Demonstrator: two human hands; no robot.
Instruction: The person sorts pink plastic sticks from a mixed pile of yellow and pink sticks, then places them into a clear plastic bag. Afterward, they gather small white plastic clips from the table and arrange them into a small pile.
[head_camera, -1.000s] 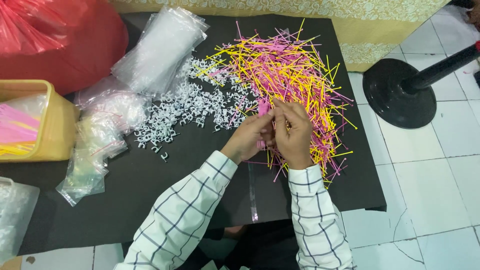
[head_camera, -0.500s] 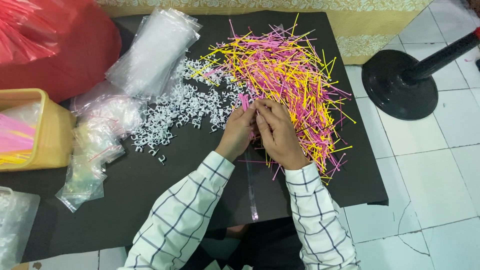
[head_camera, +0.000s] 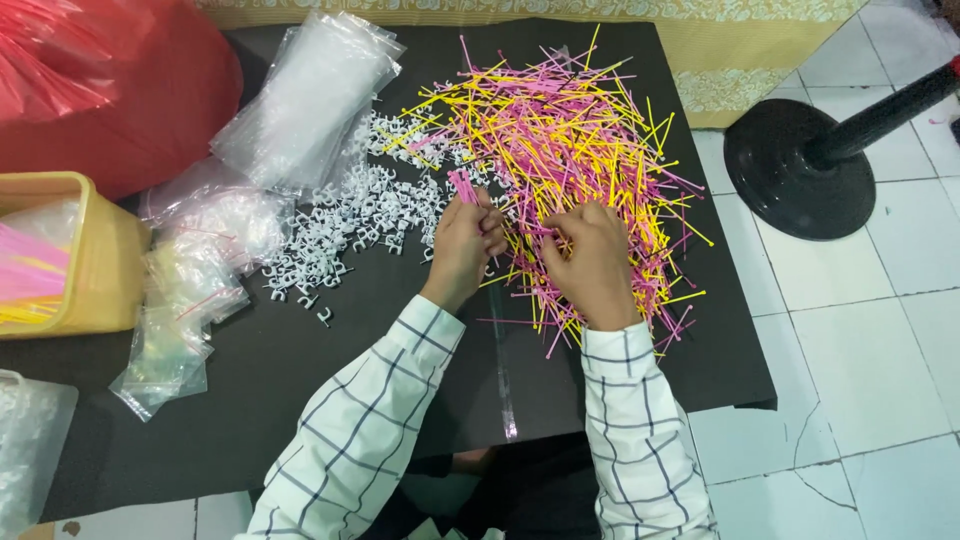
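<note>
Fingers of the left hand (head_camera: 466, 243) pinch a small bunch of pink sticks (head_camera: 463, 186) upright at frame centre, while the right hand (head_camera: 592, 262) curls into the pink and yellow pile (head_camera: 575, 150) just beside it; whether it grips anything I cannot tell. Most sticks look unsorted, judging by the pile's size. White clips (head_camera: 345, 225) lie left of it, clear bags (head_camera: 300, 95) at upper left, a yellow bin (head_camera: 95, 265) at far left.

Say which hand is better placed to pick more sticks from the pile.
Right, probably. The right hand already rests on the pile of pink and yellow sticks, while the left hand grips a small pink bundle at its edge.
</note>
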